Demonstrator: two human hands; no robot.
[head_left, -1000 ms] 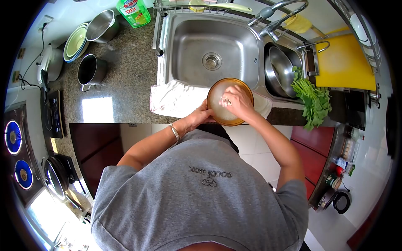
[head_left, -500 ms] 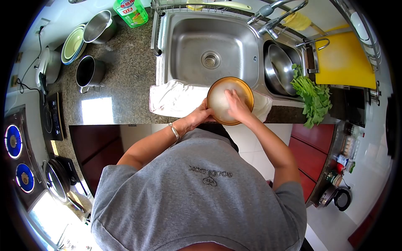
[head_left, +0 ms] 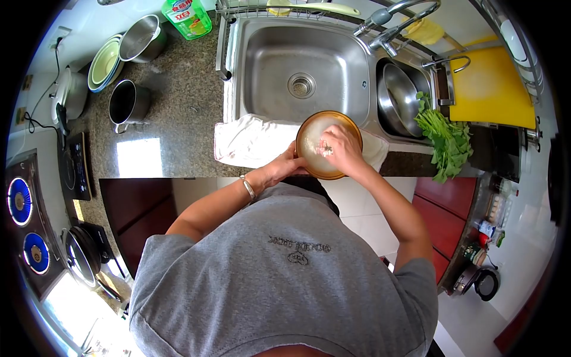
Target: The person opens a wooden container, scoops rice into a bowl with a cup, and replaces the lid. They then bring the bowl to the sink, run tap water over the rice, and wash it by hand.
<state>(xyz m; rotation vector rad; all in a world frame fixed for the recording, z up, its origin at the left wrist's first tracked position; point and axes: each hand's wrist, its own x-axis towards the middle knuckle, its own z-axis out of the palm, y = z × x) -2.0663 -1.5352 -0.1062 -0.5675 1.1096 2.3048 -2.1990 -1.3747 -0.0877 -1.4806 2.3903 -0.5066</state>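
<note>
An amber-rimmed bowl [head_left: 330,113] of cloudy whitish water [head_left: 315,128] is held at the front edge of the sink. My left hand [head_left: 282,168] grips the bowl's left side, thumb near the rim. Inside the bowl, my right hand [head_left: 345,150] is closed with its fingers curled, and pale wet rice grains [head_left: 325,150] show at the fingertips. More grains appear in the water. Behind and beneath the bowl lies a white cloth [head_left: 250,141] along the counter edge.
Beyond the bowl is a steel sink [head_left: 267,65] with a faucet [head_left: 383,38]. A metal bowl [head_left: 397,89] sits in the smaller basin, with leafy greens [head_left: 446,143] beside it. Leftward on the counter stand a dark pot [head_left: 128,104], stacked bowls [head_left: 106,62] and a green bottle [head_left: 187,18].
My right hand has curled its fingers and drawn up slightly, with rice grains now showing at the fingertips. My left hand keeps its hold on the bowl.
</note>
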